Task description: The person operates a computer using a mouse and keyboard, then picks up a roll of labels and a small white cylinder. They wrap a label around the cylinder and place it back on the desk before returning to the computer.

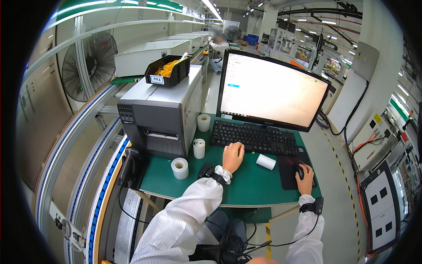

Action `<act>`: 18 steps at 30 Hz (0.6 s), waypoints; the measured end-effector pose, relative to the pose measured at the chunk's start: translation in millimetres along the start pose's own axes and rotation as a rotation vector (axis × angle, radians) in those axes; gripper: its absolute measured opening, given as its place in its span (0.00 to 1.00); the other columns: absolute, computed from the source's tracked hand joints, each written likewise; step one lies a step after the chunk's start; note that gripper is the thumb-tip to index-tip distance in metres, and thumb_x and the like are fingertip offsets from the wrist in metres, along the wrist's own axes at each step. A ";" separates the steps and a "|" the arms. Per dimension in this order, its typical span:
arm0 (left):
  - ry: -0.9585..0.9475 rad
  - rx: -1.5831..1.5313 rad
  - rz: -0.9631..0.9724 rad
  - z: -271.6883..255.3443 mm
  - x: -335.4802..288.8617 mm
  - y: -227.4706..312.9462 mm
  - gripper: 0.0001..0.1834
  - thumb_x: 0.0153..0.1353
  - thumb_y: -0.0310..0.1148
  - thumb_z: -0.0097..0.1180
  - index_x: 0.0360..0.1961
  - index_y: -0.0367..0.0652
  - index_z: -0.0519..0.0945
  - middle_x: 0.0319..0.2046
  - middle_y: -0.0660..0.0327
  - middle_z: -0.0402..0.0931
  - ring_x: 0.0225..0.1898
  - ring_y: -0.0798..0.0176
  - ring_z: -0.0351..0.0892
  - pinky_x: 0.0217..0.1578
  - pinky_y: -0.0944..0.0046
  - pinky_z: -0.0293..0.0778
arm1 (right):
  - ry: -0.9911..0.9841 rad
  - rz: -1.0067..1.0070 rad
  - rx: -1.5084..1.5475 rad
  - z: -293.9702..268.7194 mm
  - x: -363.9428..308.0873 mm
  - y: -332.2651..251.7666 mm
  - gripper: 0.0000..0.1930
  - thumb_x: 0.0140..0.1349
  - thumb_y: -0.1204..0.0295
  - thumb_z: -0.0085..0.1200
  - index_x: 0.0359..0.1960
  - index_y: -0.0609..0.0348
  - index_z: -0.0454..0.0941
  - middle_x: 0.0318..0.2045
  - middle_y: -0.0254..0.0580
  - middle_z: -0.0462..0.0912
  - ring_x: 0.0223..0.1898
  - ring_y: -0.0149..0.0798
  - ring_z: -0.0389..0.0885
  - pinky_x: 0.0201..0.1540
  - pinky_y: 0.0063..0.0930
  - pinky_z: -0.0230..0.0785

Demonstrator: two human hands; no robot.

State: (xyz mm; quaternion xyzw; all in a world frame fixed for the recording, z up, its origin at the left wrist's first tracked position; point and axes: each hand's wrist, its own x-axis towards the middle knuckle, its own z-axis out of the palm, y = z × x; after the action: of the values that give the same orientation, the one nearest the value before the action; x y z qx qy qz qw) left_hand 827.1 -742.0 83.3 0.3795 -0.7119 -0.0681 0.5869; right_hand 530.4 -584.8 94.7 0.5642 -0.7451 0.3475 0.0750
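My left hand (233, 157) lies at the front edge of the black keyboard (252, 137), fingers loosely stretched forward and holding nothing. Over on the right, my right hand (304, 180) is wrapped round a black computer mouse (299, 170) on a dark mouse pad (286, 178). Behind the keyboard stands a monitor (272, 90) with a mostly white window lit on it. Between my hands a white label roll (265, 162) lies on its side on the green tabletop (206, 187).
A grey label printer (160, 116) stands left of the keyboard, carrying a black bin (168, 71) of yellow items. White rolls (180, 168) sit beside it. A handheld scanner (130, 167) rests at the table's left edge, next to a conveyor (105, 207). Another person (217, 50) is far back.
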 end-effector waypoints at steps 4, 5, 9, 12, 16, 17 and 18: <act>0.004 -0.012 -0.006 -0.5 -0.5 -1.9 0.03 0.59 0.29 0.53 0.32 0.42 0.76 0.28 0.60 0.75 0.34 0.55 0.74 0.37 0.57 0.64 | 0.041 -0.012 -0.003 0.7 -0.7 -2.2 0.19 0.58 0.71 0.54 0.52 0.52 0.74 0.55 0.45 0.67 0.57 0.50 0.64 0.59 0.41 0.61; 0.007 -0.015 0.000 -0.5 -0.4 -1.9 0.03 0.59 0.29 0.53 0.32 0.42 0.76 0.28 0.60 0.75 0.34 0.55 0.74 0.37 0.57 0.64 | 0.048 -0.013 -0.004 0.4 -0.9 -1.9 0.19 0.58 0.71 0.54 0.52 0.52 0.74 0.55 0.45 0.67 0.57 0.50 0.64 0.59 0.41 0.61; 0.031 0.030 0.002 -0.1 1.1 -1.0 0.04 0.59 0.28 0.54 0.35 0.44 0.75 0.31 0.63 0.74 0.36 0.59 0.72 0.40 0.59 0.62 | 0.065 -0.002 -0.046 1.4 -1.0 3.0 0.20 0.57 0.70 0.54 0.53 0.52 0.73 0.55 0.45 0.67 0.57 0.51 0.65 0.59 0.42 0.61; 0.016 0.040 -0.025 -2.6 2.8 4.6 0.06 0.59 0.28 0.53 0.38 0.44 0.75 0.35 0.62 0.74 0.40 0.59 0.72 0.45 0.59 0.61 | 0.042 0.024 -0.044 2.1 -0.8 4.4 0.21 0.56 0.70 0.55 0.53 0.51 0.73 0.55 0.46 0.67 0.56 0.51 0.65 0.58 0.42 0.61; 0.041 0.013 0.010 -23.1 7.0 28.9 0.11 0.62 0.30 0.51 0.46 0.43 0.76 0.44 0.60 0.75 0.50 0.58 0.69 0.55 0.58 0.56 | 0.060 0.003 -0.036 5.8 -1.3 2.4 0.23 0.56 0.69 0.55 0.55 0.52 0.71 0.55 0.47 0.67 0.57 0.52 0.65 0.59 0.43 0.61; 0.070 -0.066 0.005 -32.5 11.4 44.7 0.12 0.63 0.30 0.49 0.47 0.43 0.75 0.46 0.60 0.75 0.51 0.58 0.69 0.55 0.58 0.55 | 0.067 0.000 -0.040 9.2 0.4 3.3 0.24 0.56 0.68 0.56 0.56 0.52 0.70 0.56 0.48 0.67 0.57 0.52 0.65 0.60 0.43 0.60; 0.091 -0.161 -0.002 -38.5 15.6 64.6 0.13 0.65 0.31 0.47 0.49 0.43 0.75 0.47 0.60 0.75 0.52 0.58 0.68 0.56 0.59 0.55 | 0.076 0.005 -0.056 6.8 0.0 8.6 0.24 0.56 0.68 0.56 0.56 0.53 0.70 0.56 0.49 0.67 0.57 0.53 0.64 0.60 0.43 0.60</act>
State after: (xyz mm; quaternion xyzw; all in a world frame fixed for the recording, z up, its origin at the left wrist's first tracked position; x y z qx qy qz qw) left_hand 831.2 -692.8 142.2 0.3348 -0.6763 -0.1084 0.6471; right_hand 524.6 -587.9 85.8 0.5463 -0.7527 0.3478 0.1184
